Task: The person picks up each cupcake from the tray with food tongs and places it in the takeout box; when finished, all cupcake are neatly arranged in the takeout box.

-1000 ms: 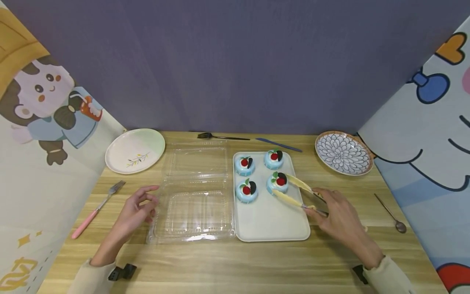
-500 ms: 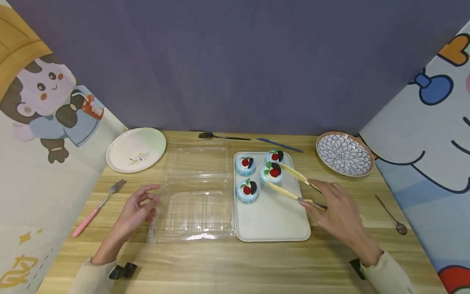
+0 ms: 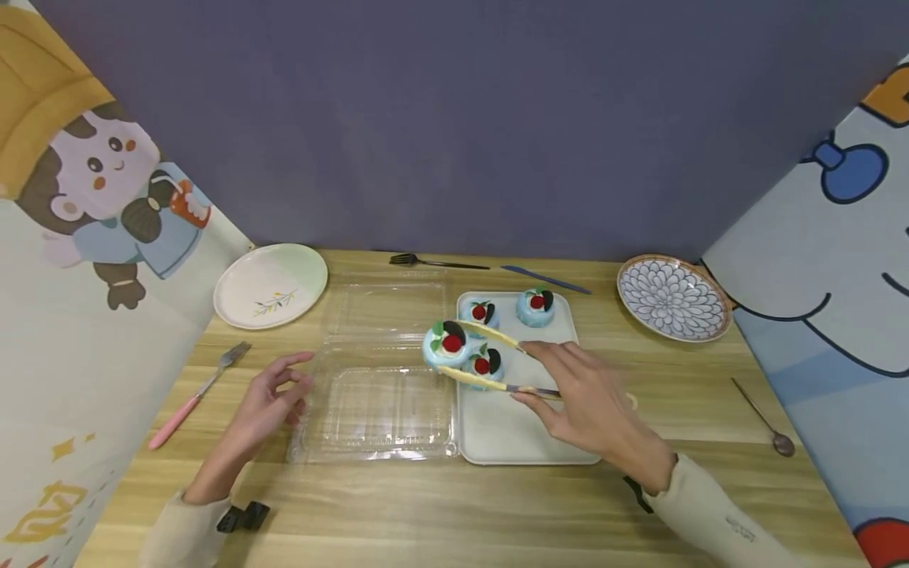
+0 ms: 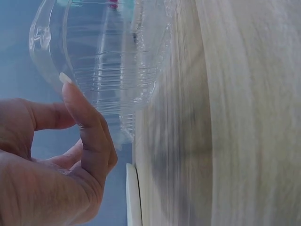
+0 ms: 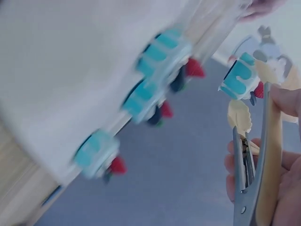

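My right hand (image 3: 589,398) grips a pair of tongs (image 3: 491,334) with cream-coloured tips. Between the tips is a small light-blue cake (image 3: 432,352) topped with a red berry, a dark cookie and green leaves. In the right wrist view this cake (image 5: 238,81) hangs above the others, clear of the tray. Three similar cakes remain on the white tray (image 3: 525,430); one (image 3: 487,366) is partly hidden behind the tongs. Left of the tray lies an opened clear plastic container (image 3: 383,410). My left hand (image 3: 268,402), fingers loosely bent, is beside its left edge; whether it touches I cannot tell.
A white-green plate (image 3: 273,285) and a pink-handled fork (image 3: 192,402) lie on the left. A black fork (image 3: 443,263) and a blue knife (image 3: 547,279) lie at the back. On the right are a patterned plate (image 3: 671,300) and a spoon (image 3: 770,426).
My right hand has lifted the cake from the tray with the tongs and carried it left, toward the container. The left hand stays in nearly the same place.
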`<state>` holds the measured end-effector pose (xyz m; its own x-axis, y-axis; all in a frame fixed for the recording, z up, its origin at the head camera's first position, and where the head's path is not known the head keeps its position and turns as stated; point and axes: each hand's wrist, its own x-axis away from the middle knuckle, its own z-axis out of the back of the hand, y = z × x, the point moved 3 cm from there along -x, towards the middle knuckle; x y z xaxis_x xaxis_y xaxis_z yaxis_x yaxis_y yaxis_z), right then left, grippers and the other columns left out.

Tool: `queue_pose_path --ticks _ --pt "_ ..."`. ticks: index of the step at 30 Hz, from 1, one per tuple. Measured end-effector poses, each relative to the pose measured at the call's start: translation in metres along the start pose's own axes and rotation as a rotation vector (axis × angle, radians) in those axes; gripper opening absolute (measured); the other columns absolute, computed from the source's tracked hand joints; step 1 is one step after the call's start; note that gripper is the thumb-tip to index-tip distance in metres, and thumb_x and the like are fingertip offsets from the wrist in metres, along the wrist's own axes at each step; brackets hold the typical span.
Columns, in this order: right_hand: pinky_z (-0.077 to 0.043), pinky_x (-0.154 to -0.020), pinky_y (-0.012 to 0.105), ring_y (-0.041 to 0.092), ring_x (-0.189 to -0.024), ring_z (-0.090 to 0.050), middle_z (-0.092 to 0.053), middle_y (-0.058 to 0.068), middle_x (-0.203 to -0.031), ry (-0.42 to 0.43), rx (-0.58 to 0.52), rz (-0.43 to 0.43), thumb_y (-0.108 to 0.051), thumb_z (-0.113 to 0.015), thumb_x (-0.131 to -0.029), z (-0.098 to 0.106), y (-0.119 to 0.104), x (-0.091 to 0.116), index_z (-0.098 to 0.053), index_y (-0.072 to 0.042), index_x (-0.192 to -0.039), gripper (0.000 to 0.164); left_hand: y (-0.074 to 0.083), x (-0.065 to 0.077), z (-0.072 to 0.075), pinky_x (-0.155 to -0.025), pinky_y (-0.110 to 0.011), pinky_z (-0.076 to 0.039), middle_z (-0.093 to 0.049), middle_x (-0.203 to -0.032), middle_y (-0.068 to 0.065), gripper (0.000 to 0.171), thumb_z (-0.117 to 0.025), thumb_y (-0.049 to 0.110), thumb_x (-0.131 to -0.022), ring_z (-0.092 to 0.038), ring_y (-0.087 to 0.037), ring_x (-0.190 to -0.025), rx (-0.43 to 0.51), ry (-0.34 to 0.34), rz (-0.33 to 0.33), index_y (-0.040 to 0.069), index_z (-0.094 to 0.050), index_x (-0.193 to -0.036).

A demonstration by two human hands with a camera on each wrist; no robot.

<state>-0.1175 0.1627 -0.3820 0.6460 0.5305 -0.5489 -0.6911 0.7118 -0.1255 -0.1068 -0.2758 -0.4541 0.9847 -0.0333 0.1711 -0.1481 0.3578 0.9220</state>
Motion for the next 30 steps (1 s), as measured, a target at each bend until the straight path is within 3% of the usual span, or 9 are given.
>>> queue_pose_path --ticks 3,11,19,25,30 --pt "-0.058 -0.073 0.031 0.015 -0.092 -0.066 -0.069 -0.002 -0.117 -0.014 -0.026 0.046 -0.050 -0.077 -0.080 -0.011 -0.015 -0.011 -0.061 -0.013 -0.129 0.063 0.000 -0.001 -0.001 -0.048 -0.031 -0.056 -0.060 -0.099 -0.011 0.048 -0.055 0.016 -0.101 -0.059 -0.010 -0.061 -0.001 -0.005 -0.007 0.007 -0.040 -0.146" --pt "-0.057 -0.071 0.030 0.014 -0.091 -0.062 -0.070 -0.003 -0.112 -0.161 -0.039 0.128 -0.051 -0.072 -0.084 -0.045 -0.051 -0.042 -0.059 -0.014 -0.129 0.060 0.000 -0.003 -0.001 -0.046 -0.031 -0.056 -0.059 -0.097 -0.016 0.047 -0.055 0.013 -0.100 -0.058 -0.010 -0.059 0.005 -0.004 -0.034 0.007 -0.041 -0.145" --pt "-0.060 -0.069 0.031 0.016 -0.096 -0.064 -0.070 -0.002 -0.111 -0.285 0.005 0.161 -0.055 -0.069 -0.086 -0.075 -0.072 -0.068 -0.059 -0.014 -0.128 0.059 -0.001 -0.002 -0.001 -0.044 -0.034 -0.056 -0.059 -0.098 -0.022 0.047 -0.056 0.011 -0.100 -0.058 -0.011 -0.057 0.016 -0.005 -0.034 0.004 -0.041 -0.144" --pt "-0.059 -0.076 0.028 0.016 -0.095 -0.065 -0.070 0.000 -0.110 -0.301 -0.004 0.186 -0.054 -0.068 -0.087 -0.089 -0.077 -0.077 -0.060 -0.012 -0.126 0.058 0.000 -0.003 -0.001 -0.044 -0.036 -0.057 -0.058 -0.101 -0.027 0.048 -0.055 0.005 -0.099 -0.059 -0.012 -0.057 0.030 -0.013 -0.037 0.003 -0.040 -0.144" --pt "-0.059 -0.073 0.027 0.017 -0.092 -0.065 -0.070 0.001 -0.109 -0.292 -0.013 0.181 -0.054 -0.071 -0.084 -0.094 -0.078 -0.080 -0.062 -0.011 -0.124 0.060 0.002 -0.004 0.000 -0.044 -0.038 -0.057 -0.059 -0.100 -0.026 0.048 -0.054 0.005 -0.099 -0.060 -0.011 -0.056 0.025 -0.008 -0.039 0.002 -0.039 -0.144"
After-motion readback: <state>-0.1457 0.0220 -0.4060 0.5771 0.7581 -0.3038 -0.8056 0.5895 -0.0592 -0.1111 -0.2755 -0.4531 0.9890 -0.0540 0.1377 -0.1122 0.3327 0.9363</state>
